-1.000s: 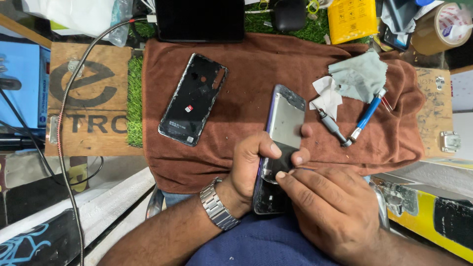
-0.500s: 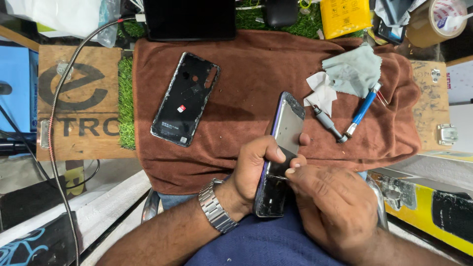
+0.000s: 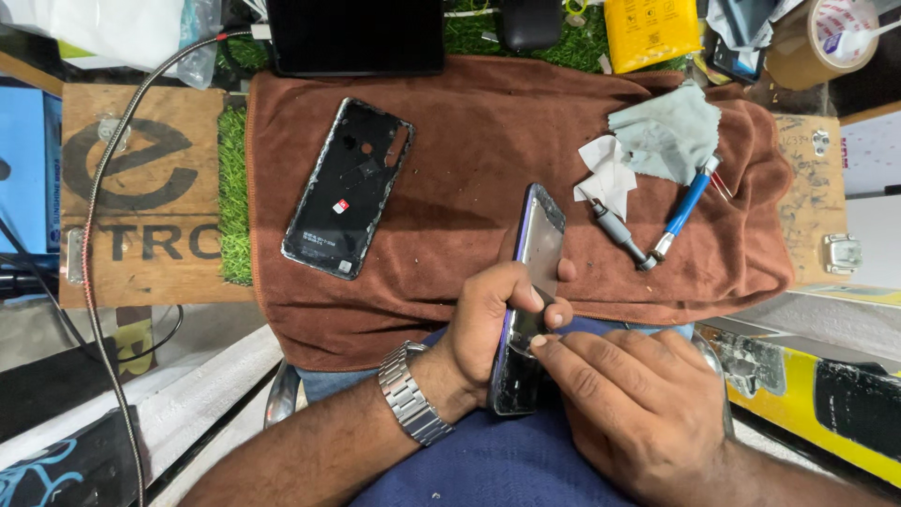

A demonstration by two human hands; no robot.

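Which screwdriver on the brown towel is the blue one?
The blue-handled screwdriver lying nearer the grey cloth; the other screwdriver beside it has a grey handle.

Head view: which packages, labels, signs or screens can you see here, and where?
Phone: held in both hands, centre, cracked dark screen.
Dark screen: top centre, black rectangle.
Yellow package: top right, flat pouch.
Wooden sign: left, tan board, black lettering.
Back cover: on brown towel, black, small red-and-white sticker.
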